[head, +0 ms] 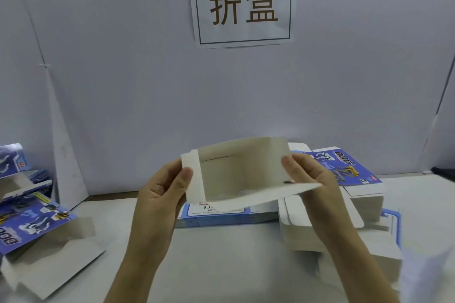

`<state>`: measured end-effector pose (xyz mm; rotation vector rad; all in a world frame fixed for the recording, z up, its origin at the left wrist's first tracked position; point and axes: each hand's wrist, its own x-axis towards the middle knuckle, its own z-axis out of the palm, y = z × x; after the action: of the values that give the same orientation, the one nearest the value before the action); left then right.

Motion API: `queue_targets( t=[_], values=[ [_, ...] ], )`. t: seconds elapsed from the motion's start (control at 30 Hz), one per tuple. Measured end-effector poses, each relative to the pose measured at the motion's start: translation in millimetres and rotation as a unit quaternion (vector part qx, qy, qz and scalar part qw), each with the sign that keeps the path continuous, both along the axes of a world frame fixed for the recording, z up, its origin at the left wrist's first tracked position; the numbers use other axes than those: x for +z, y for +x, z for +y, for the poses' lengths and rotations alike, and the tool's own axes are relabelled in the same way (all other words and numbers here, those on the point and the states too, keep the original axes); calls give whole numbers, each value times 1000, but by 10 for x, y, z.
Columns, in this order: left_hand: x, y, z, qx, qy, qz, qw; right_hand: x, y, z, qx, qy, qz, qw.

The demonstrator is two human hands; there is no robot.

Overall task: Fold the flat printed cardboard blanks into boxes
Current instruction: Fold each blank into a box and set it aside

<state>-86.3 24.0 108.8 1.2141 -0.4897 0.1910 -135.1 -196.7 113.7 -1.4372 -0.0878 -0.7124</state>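
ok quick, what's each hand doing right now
Left hand: grips the left flap of the half-folded cardboard box.
Right hand: grips the same box's right side.

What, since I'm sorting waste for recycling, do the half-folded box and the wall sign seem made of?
Half-folded box: probably thin paperboard; its bare inside looks matte off-white, and it holds sharp creases. Wall sign: plain white paper, matte, with dark print; its edges look slightly wavy.
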Motion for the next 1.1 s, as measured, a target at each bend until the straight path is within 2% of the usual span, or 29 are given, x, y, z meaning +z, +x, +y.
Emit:
queue_targets(
  t=[0.07, 0.17, 0.27, 0.33, 0.4, 0.53, 0.57, 0.6, 0.67, 0.7, 0.77, 0.9, 0.93, 0.97, 1.0, 1.03, 1.1],
  values=[
    [12, 0, 13, -45, -30, 34, 998, -2, -7, 39, 25, 47, -11, 999],
    [21, -13, 21, -119, -26, 95, 988, 38, -35, 74, 29, 123, -33, 991],
    [4, -14, 8, -142, -18, 232, 962, 66, -75, 67, 51, 107, -46, 992],
    [7, -27, 21, -193, -30, 277, 941, 65, -96, 45, 67, 68, -36, 995],
    [40, -41, 31, -234, -59, 277, 930, 57, -83, 15, 73, 56, -34, 995],
    [16, -9, -63, -171, -197, 198, 945, 50, 9, 9, 144, 231, 21, 962],
    [-6, -19, -119, -141, -235, 181, 944, 47, 20, 22, 137, 220, 55, 964],
    [-13, -50, -192, -105, -262, 166, 945, 19, 44, 33, 103, 156, 84, 979],
    [-30, -110, -309, -40, -270, 132, 953, -57, 74, 60, -28, -25, 100, 994],
    [-36, -147, -355, -19, -262, 111, 958, -93, 90, 70, -106, -102, 94, 985],
    [-64, -222, -449, 15, -240, 73, 968, -147, 113, 91, -210, -173, 67, 960],
    [-148, -350, -631, 72, -188, 32, 979, -229, 142, 130, -298, -243, 62, 921],
    [-132, -364, -630, 67, -197, 27, 978, -205, 141, 116, -286, -216, 61, 932],
    [-103, -357, -599, 49, -221, 28, 974, -162, 129, 80, -244, -152, 53, 956],
    [-63, -338, -546, 24, -251, 34, 967, -102, 111, 37, -165, -51, 35, 984],
    [-25, -313, -488, -3, -276, 43, 960, -38, 84, 14, -58, 64, 17, 996],
    [0, -276, -420, -48, -299, 55, 951, 24, 31, 18, 151, 239, -6, 959]
  ],
)
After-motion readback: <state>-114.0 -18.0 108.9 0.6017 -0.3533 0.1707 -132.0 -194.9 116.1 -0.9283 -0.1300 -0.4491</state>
